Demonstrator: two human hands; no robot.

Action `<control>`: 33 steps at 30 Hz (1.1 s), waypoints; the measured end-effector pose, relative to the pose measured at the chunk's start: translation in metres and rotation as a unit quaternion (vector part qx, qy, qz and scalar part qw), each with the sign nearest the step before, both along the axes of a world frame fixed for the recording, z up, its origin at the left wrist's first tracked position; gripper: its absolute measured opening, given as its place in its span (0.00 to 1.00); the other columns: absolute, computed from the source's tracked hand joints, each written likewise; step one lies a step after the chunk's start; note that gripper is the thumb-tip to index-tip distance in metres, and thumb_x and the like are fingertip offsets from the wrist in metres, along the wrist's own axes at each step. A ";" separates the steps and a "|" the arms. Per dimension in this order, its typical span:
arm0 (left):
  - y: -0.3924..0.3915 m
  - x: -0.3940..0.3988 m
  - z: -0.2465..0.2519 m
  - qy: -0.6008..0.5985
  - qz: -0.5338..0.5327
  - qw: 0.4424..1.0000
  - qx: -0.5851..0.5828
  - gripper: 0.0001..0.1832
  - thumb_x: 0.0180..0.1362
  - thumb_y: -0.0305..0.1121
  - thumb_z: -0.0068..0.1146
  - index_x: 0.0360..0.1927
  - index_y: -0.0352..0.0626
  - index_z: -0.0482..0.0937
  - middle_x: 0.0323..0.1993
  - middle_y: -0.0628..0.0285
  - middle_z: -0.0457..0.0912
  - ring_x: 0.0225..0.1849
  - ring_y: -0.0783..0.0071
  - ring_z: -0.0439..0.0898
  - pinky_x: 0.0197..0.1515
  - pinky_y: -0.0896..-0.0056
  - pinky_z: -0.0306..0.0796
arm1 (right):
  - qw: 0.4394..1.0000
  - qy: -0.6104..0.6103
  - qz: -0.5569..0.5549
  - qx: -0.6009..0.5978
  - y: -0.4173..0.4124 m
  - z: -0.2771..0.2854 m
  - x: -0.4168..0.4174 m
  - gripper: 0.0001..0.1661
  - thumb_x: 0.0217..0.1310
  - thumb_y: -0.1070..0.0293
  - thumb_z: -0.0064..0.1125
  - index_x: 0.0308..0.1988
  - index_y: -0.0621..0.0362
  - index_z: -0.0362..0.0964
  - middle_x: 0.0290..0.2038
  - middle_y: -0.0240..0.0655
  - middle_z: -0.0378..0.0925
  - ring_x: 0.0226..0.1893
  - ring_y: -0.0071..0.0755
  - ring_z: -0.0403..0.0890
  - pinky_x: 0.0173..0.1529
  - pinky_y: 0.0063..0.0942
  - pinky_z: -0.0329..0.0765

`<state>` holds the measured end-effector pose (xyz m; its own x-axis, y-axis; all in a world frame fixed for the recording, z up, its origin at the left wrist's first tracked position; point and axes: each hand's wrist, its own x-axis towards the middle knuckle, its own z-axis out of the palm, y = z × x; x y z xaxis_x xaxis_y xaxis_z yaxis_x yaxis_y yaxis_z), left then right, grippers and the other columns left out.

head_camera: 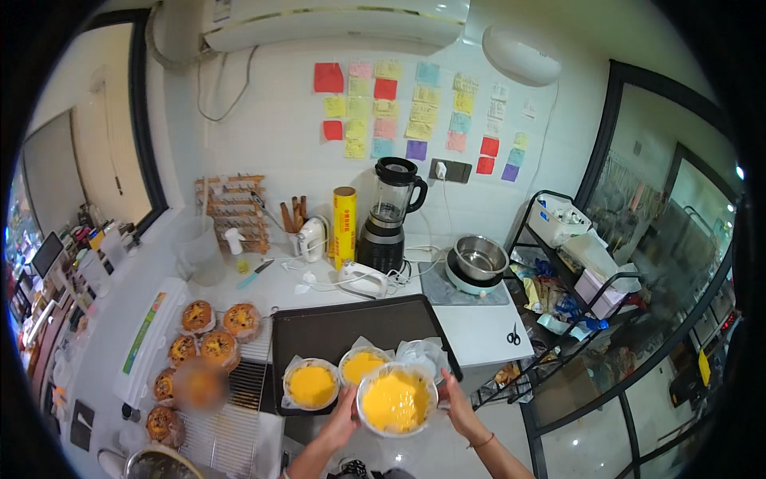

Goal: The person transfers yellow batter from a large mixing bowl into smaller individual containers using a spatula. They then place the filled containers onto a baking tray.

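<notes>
Between my left hand (340, 420) and my right hand (459, 407) I hold a round cake tin of yellow batter (397, 402) by its sides. Its batter looks glossy, and it is at the near edge of a dark baking tray (350, 326). Two other paper-lined tins stand on that tray: a left tin of yellow batter (311, 385) and a middle tin of yellow batter (361, 364), partly hidden by the held one. Behind my right fingers sits another paper-lined tin (418, 354); its inside is mostly hidden.
Several baked muffins (219, 348) rest by a wire cooling rack (218, 437) on the left. Behind the tray stand a hand mixer (364, 279), a blender (386, 221) and a steel bowl (480, 254). Scissors (513, 335) lie at the counter's right end, near a black shelf rack (556, 246).
</notes>
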<state>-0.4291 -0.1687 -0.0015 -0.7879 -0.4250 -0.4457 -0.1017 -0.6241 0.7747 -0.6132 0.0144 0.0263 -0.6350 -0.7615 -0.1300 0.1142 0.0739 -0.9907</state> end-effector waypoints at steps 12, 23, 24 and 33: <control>-0.155 -0.274 -0.048 -0.090 0.050 0.994 0.048 0.36 0.53 0.71 0.39 0.58 0.61 0.62 0.54 0.70 0.69 0.54 0.70 0.66 0.54 0.56 0.57 | 0.996 0.013 -0.086 0.015 -0.174 -0.091 -0.258 0.28 0.66 0.42 0.37 0.52 0.52 0.62 0.30 0.22 0.61 0.29 0.17 0.60 0.35 0.16 0.61; -0.135 -0.280 -0.108 -0.326 0.068 0.871 -0.363 0.47 0.50 0.64 0.51 0.66 0.49 0.51 0.56 0.51 0.64 0.58 0.55 0.63 0.61 0.40 0.48 | 0.988 0.006 0.092 0.122 -0.155 -0.146 -0.289 0.35 0.62 0.70 0.50 0.65 0.56 0.46 0.46 0.39 0.67 0.42 0.28 0.70 0.49 0.24 0.70; -0.114 -0.272 -0.090 -0.328 0.012 0.824 -0.463 0.48 0.47 0.63 0.54 0.66 0.48 0.52 0.54 0.50 0.66 0.58 0.54 0.64 0.61 0.37 0.45 | 0.987 0.033 0.110 0.113 -0.129 -0.146 -0.286 0.36 0.60 0.74 0.51 0.65 0.54 0.45 0.44 0.38 0.67 0.41 0.28 0.71 0.48 0.25 0.71; -0.045 -0.267 -0.099 -0.352 -0.124 0.746 -0.551 0.34 0.51 0.45 0.54 0.60 0.43 0.61 0.45 0.51 0.75 0.48 0.58 0.74 0.63 0.38 0.42 | 0.932 0.023 0.220 0.286 -0.083 -0.155 -0.254 0.42 0.49 0.74 0.52 0.64 0.63 0.46 0.46 0.47 0.66 0.45 0.38 0.69 0.52 0.32 0.67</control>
<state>-0.6965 -0.2142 -0.1002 -0.6379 -0.7199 -0.2737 -0.7328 0.4580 0.5032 -0.8671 -0.0689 -0.1291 -0.2932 -0.7635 -0.5755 -0.0936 0.6220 -0.7774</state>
